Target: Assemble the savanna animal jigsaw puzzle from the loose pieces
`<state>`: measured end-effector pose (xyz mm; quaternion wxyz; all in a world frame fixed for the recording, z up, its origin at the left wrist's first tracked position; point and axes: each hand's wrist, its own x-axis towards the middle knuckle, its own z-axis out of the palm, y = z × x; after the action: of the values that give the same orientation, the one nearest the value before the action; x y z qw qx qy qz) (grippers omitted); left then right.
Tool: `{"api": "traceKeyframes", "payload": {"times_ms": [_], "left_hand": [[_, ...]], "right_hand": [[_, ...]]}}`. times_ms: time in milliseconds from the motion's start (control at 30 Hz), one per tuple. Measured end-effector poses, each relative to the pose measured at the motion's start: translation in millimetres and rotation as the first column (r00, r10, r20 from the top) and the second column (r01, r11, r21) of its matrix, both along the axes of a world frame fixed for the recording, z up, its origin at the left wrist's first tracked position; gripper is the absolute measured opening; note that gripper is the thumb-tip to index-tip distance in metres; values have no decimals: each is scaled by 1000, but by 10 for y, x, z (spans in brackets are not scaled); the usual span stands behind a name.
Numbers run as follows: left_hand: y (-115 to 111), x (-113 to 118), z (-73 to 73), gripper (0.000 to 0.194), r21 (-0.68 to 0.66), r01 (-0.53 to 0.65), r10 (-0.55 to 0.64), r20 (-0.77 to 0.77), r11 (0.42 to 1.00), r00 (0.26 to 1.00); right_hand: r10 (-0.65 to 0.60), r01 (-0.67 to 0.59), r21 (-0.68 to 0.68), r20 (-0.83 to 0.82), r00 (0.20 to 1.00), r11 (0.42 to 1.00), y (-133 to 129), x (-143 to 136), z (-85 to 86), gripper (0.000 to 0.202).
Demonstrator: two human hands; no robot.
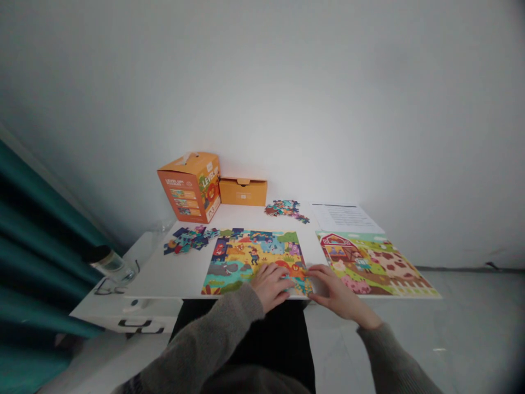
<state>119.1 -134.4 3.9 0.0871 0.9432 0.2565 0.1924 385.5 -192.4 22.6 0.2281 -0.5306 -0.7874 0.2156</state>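
A jigsaw puzzle [234,257] with a hippo, a lion and a small figure lies at the table's front edge. Some dark blue pieces show along its top and upper left. My left hand [271,287] rests flat on the lower right part, fingers stretched, covering some of the picture. At the puzzle's right edge is my right hand [337,293], thumb and forefinger apart and touching the lower right corner area. To the right lies a farm picture puzzle [379,262] with a barn and a cow.
Loose puzzle pieces [186,241] lie at the left, and another pile of pieces [285,208] at the back. An orange puzzle box [191,189] and a yellow carton [243,192] stand near the wall. A printed sheet [346,217] lies back right. A jar [112,264] stands on the side cabinet.
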Motion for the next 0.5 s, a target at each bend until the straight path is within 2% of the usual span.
{"api": "traceKeyframes", "payload": {"times_ms": [367,500], "left_hand": [[36,17,-36,28,18,20,-20,12,1000,1000],[48,22,-35,26,38,15,-15,-6,999,1000]], "right_hand": [[-17,15,37,48,999,999,-11,6,14,43],[-68,64,63,55,996,996,-64,-7,37,38]]}}
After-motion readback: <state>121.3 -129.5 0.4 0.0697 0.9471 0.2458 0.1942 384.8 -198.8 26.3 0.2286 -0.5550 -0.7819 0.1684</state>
